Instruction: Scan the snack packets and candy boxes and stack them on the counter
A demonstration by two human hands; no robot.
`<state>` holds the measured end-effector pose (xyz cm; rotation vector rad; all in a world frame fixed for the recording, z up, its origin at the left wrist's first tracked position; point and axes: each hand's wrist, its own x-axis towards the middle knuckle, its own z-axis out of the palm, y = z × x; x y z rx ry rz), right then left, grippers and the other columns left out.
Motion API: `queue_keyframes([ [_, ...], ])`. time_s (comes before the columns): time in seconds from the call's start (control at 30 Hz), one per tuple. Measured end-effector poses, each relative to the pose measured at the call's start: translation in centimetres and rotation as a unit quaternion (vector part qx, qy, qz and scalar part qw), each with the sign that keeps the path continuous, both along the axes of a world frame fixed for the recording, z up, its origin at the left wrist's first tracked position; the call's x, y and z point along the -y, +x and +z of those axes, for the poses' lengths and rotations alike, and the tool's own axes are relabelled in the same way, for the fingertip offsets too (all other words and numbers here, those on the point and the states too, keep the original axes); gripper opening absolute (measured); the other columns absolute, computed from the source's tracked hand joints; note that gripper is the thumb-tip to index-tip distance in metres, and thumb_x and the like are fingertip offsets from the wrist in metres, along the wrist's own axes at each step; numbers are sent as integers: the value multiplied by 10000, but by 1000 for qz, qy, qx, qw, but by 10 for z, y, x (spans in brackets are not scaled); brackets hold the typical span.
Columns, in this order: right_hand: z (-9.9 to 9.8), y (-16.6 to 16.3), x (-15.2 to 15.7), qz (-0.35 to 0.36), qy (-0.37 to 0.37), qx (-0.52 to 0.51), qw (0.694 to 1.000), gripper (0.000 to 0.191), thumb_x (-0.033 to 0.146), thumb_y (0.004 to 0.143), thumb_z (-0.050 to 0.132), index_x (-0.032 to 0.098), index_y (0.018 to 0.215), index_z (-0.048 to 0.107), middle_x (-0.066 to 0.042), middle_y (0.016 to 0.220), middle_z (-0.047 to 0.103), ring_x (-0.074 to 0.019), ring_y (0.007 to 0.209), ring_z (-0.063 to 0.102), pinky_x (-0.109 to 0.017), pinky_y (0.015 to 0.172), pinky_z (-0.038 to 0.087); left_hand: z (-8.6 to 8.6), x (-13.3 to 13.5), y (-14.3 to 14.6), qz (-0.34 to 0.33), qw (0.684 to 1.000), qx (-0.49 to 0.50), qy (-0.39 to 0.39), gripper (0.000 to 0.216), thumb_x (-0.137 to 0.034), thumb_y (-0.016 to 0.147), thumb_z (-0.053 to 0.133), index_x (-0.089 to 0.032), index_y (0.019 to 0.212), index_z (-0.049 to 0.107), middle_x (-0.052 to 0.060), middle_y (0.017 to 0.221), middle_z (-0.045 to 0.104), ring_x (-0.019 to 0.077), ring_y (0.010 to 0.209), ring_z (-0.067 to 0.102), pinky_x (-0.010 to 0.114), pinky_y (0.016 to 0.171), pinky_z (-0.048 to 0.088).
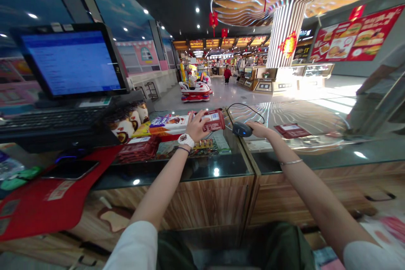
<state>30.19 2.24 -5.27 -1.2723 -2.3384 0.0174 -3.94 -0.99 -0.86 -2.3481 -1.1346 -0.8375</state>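
My left hand, a white watch on its wrist, grips a dark red snack packet whose white barcode label faces up. In my right hand is a black barcode scanner, its head pointing left at the packet and a small blue light showing on it. A similar dark red packet lies on the glass to the right of that hand. Left of my left wrist is a pile of dark red packets, and behind it lies a white, orange and blue snack box.
A monitor and keyboard stand at the left. In front of them, a phone rests on a red mat. The scanner's cable loops over the glass counter. At the far right is a blurred person.
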Motion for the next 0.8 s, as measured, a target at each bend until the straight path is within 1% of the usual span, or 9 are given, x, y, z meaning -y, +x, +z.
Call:
queue_keyframes([
  [0.07,6,-1,2,-8,-6,-29,1000,577,92,714,554,238,1264,652,-84,1205,718,-290,1158,633,-484,1047,454,1,5,-1,4,1000,1,-6,393,-335,754,714,-208,1120,645,149,1510,476,332,1414,428,612,1223,162],
  [0.13,13,-7,6,-13,11,-75,997,608,73,701,528,231,1277,637,-85,1239,698,-284,1195,613,-482,1056,456,3,11,-4,10,1000,-2,-8,389,-318,749,718,-205,1115,646,149,1502,484,332,1411,432,609,1225,159],
  [0.23,25,-26,17,27,58,-130,989,675,69,716,484,219,1371,550,-86,1348,625,-258,1275,558,-472,1094,435,7,24,-10,13,1000,-8,-7,390,-293,744,723,-210,1117,644,144,1502,484,328,1409,435,605,1231,143],
  [0.33,36,-61,42,74,111,-128,983,661,159,789,522,205,1445,459,-119,1433,542,-271,1345,486,-495,1131,387,11,39,-18,15,1000,-7,-12,393,-292,742,729,-221,1118,642,137,1506,481,324,1410,433,598,1233,140],
  [0.4,40,-88,64,67,130,-97,984,648,236,827,574,204,1460,441,-137,1514,451,-290,1397,422,-502,1142,368,13,50,-24,21,1000,-5,-20,396,-291,735,736,-232,1115,644,132,1508,480,325,1410,433,598,1231,136],
  [0.47,40,-116,86,56,150,-54,986,627,259,849,594,223,1457,449,-131,1554,405,-301,1423,385,-524,1159,334,14,60,-31,28,999,-5,-29,393,-298,735,739,-236,1111,645,133,1501,489,324,1398,448,598,1229,129],
  [0.53,37,-142,104,67,174,-19,982,599,253,863,600,223,1447,468,-120,1560,406,-297,1442,362,-540,1193,269,14,71,-40,31,999,-4,-36,391,-309,735,740,-234,1108,646,137,1487,503,321,1383,467,595,1228,122],
  [0.6,34,-165,118,77,197,-6,977,553,245,880,595,218,1424,499,-119,1539,442,-290,1443,365,-543,1206,240,14,82,-50,35,998,-2,-44,398,-319,729,744,-236,1106,648,131,1473,517,320,1371,479,594,1229,115],
  [0.8,32,-220,136,124,242,-8,962,426,217,907,588,222,1333,584,-105,1397,592,-271,1327,506,-516,1207,258,15,118,-88,67,994,46,-71,426,-359,706,765,-241,1100,656,105,1437,543,322,1342,497,584,1233,125],
])
